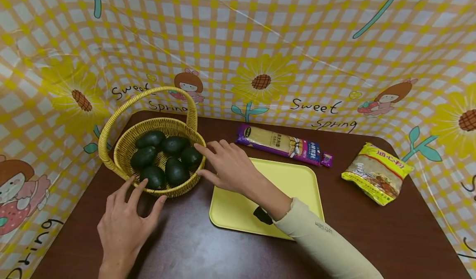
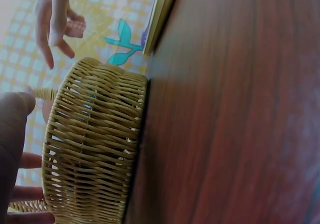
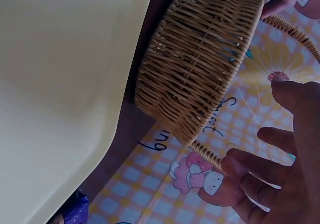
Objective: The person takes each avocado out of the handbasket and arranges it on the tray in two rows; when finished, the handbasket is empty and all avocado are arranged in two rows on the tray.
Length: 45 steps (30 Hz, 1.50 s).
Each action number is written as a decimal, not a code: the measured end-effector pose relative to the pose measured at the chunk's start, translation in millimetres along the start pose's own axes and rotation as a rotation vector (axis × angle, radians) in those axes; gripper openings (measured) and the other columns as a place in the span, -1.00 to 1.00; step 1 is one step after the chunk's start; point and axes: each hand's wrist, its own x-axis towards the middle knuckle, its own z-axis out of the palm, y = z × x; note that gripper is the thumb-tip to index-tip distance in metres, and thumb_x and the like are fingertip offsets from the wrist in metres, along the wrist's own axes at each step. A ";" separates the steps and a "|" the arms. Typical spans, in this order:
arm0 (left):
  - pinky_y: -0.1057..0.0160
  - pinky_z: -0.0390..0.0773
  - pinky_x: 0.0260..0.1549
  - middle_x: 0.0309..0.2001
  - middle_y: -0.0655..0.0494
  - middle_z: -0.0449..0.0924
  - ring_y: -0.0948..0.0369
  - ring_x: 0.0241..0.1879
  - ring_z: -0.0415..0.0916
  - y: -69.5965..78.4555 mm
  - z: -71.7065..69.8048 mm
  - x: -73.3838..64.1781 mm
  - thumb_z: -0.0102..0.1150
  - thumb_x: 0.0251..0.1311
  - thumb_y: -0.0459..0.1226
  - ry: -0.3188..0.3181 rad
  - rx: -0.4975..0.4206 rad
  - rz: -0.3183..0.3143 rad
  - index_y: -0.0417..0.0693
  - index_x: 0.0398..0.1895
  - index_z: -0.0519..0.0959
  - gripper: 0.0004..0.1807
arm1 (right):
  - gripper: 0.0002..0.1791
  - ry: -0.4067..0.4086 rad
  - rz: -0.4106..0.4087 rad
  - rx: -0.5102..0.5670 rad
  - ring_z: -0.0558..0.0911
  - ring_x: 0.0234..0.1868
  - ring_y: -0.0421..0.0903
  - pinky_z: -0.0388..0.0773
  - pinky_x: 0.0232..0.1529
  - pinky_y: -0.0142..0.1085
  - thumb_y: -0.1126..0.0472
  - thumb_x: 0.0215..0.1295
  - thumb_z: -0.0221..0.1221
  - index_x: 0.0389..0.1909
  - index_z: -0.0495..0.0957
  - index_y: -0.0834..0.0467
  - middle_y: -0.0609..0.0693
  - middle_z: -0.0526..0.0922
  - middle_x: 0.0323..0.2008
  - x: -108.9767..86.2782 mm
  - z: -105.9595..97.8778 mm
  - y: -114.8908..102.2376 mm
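Note:
A yellow wicker basket (image 1: 160, 192) with a tall arched handle (image 1: 108, 126) stands at the left of the table, holding several dark green avocados (image 1: 177, 172). At its near left rim, my left hand (image 1: 126, 217) has spread, slightly bent fingertips, and its thumb stands off to the side. My right hand (image 1: 230, 165) reaches across to the basket's right rim. Its index finger overlaps the rightmost avocado (image 1: 191, 158) in the head view, with thumb and fingers apart. In the right wrist view, a gap shows between the right fingers (image 3: 255, 171) and the wicker side (image 3: 195, 59).
A yellow tray (image 1: 293, 180) lies right of the basket, under my right forearm. A dark piece (image 1: 262, 215) on it is partly hidden by the sleeve. Behind the tray is a purple pasta packet (image 1: 279, 143); a yellow noodle bag (image 1: 377, 173) lies at right. Checked cloth (image 1: 238, 31) hangs behind.

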 end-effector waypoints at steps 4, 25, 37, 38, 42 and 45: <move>-0.29 0.58 -0.60 0.27 -0.26 0.63 -0.34 0.06 0.58 0.4 0.7 -2.2 0.35 0.26 0.27 0.025 0.008 -0.011 -0.12 0.16 0.77 -0.29 | -0.30 -0.033 -0.027 0.005 0.63 0.15 0.08 0.59 0.03 -0.08 -0.31 0.59 0.14 0.56 0.47 -0.01 0.07 0.68 0.21 9.4 6.1 3.8; -0.25 0.58 -0.67 0.30 -0.18 0.63 -0.31 0.10 0.60 3.6 10.0 -0.1 0.41 0.36 0.05 0.039 -0.011 -0.063 -0.08 0.19 0.77 -0.49 | -0.38 -0.209 -0.113 -0.075 0.59 0.05 -0.01 0.38 0.03 -0.10 -0.31 0.67 0.01 0.52 0.52 -0.08 -0.05 0.72 0.24 54.4 18.9 17.8; -0.21 0.57 -0.68 0.30 -0.15 0.63 -0.26 0.08 0.61 3.8 13.8 1.6 0.42 0.38 0.02 0.025 -0.030 -0.097 -0.05 0.16 0.79 -0.55 | -0.31 -0.363 -0.132 -0.048 0.55 0.13 0.00 0.31 0.05 -0.08 -0.37 0.61 0.04 0.57 0.47 -0.10 -0.04 0.66 0.35 71.8 22.5 25.6; -0.20 0.57 -0.69 0.30 -0.14 0.63 -0.26 0.07 0.62 3.7 13.8 1.5 0.42 0.38 0.02 0.024 -0.030 -0.098 -0.05 0.16 0.79 -0.55 | -0.30 -0.380 -0.131 -0.040 0.54 0.15 0.00 0.30 0.06 -0.08 -0.38 0.60 0.05 0.58 0.45 -0.11 -0.04 0.65 0.37 73.3 23.1 26.0; -0.18 0.55 -0.70 0.30 -0.13 0.63 -0.24 0.06 0.62 3.7 13.6 0.5 0.43 0.37 0.02 0.018 -0.033 -0.112 -0.04 0.17 0.79 -0.56 | -0.27 -0.434 -0.127 -0.013 0.52 0.21 0.00 0.29 0.10 -0.06 -0.41 0.56 0.07 0.59 0.44 -0.13 -0.05 0.61 0.42 78.8 24.9 25.9; -0.17 0.54 -0.71 0.29 -0.13 0.63 -0.24 0.06 0.62 3.5 13.9 0.3 0.42 0.37 0.02 0.021 -0.034 -0.113 -0.03 0.16 0.79 -0.56 | -0.24 -0.461 -0.125 -0.015 0.51 0.21 0.00 0.28 0.12 -0.06 -0.44 0.52 0.10 0.58 0.44 -0.14 -0.06 0.64 0.38 83.5 24.2 24.7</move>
